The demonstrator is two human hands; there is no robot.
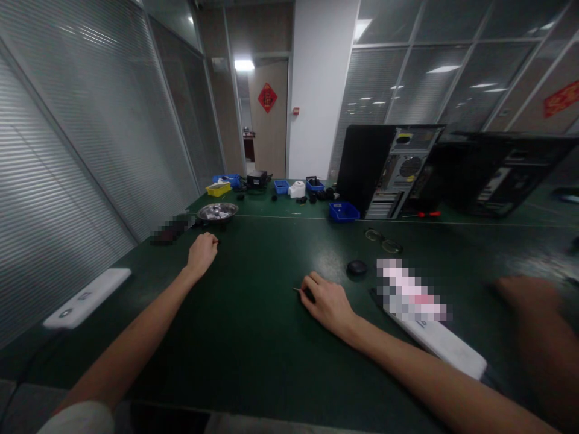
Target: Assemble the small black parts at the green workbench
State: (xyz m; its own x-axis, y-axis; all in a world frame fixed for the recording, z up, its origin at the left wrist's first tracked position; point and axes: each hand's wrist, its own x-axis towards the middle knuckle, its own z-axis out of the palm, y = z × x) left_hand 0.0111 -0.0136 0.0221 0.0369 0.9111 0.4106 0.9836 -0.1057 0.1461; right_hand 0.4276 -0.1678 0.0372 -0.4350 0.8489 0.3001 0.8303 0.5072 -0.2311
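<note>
My left hand [202, 256] is closed just above the green table [257, 337], near a shiny metal bowl [218, 212]. A tiny dark spot shows at its fingertips, too small to name. Nearer the middle, my right hand [326, 303] is closed in a pinch. From between its thumb and fingers a small, thin, pale piece [296, 290] sticks out to the left; its kind cannot be made out. To the right of that hand sits a round black object [357, 267], perhaps a mouse.
White power strips [88, 298] lie at left and right. Eyeglasses [382, 241] and a blue tray [344, 211] stand beyond, before an open computer case [389, 172]. Small bins, including a yellow tray [218, 189], line the back. Another person's blurred hand [529, 295] is at right.
</note>
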